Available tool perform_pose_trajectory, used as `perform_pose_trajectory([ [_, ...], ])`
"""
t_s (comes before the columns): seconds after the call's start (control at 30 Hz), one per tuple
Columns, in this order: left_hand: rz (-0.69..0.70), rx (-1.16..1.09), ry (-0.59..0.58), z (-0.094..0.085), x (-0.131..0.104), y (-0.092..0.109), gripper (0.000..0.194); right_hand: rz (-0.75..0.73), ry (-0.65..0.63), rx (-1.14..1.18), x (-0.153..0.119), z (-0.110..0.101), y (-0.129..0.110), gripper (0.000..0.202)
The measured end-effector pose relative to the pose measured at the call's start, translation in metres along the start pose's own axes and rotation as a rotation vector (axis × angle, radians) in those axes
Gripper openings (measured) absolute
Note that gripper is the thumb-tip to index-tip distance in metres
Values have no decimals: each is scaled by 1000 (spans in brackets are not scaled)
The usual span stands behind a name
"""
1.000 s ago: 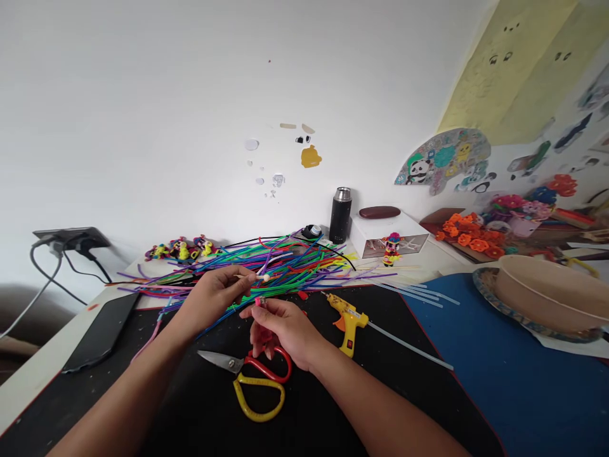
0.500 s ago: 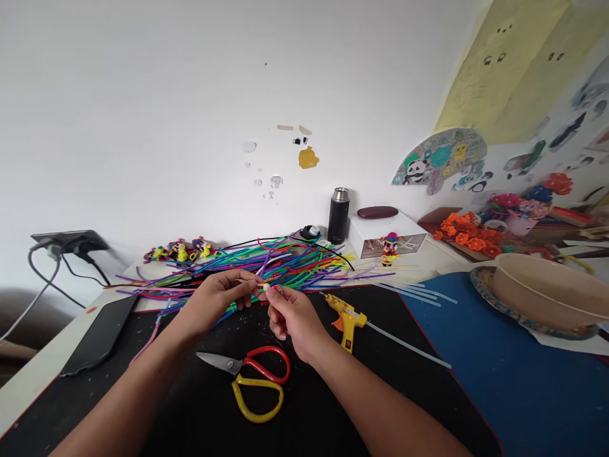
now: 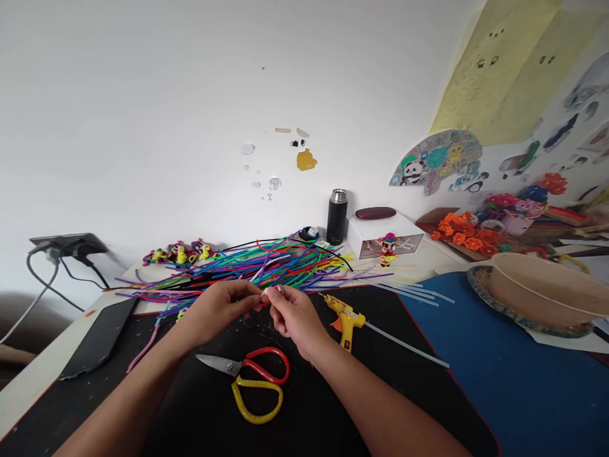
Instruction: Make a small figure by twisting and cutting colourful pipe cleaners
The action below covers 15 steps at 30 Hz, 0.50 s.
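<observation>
Over the black mat, my left hand and my right hand meet with their fingertips pinched together. Between them is a small pale piece with a bit of red by the right fingers; most of it is hidden. What the left fingers grip does not show. Just beyond the hands lies a heap of colourful pipe cleaners. Nearer me rest scissors with one red and one yellow handle, blades pointing left. Right of my right hand is a yellow glue gun with a clear glue stick in it.
At the back stand a black thermos and a white box, with a small pipe-cleaner figure in front. More small figures sit back left. A phone-like black slab lies left; a large bowl is at right.
My left hand's fingers have come closer to my right hand's, and the thin pale strand that showed between them is now hidden. The view has shifted slightly.
</observation>
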<state>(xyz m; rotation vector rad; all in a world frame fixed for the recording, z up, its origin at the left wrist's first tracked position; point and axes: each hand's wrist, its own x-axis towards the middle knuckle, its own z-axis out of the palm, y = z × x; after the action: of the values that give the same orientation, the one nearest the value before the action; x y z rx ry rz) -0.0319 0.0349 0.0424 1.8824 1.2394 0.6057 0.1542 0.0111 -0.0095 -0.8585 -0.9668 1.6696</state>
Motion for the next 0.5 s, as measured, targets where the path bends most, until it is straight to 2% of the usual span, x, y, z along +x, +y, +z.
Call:
perform_pose_trajectory([
  [0.23, 9, -215, 69, -2, 0, 13, 44, 21, -116, 29, -2, 0, 3, 55],
  [0.4, -18, -444, -56, 2, -1, 10, 43, 62, -201, 53, -4, 2, 3, 53],
  [0.5, -41, -495, -94, 5, -1, 6, 42, 106, -242, 62, -7, 3, 2, 50],
])
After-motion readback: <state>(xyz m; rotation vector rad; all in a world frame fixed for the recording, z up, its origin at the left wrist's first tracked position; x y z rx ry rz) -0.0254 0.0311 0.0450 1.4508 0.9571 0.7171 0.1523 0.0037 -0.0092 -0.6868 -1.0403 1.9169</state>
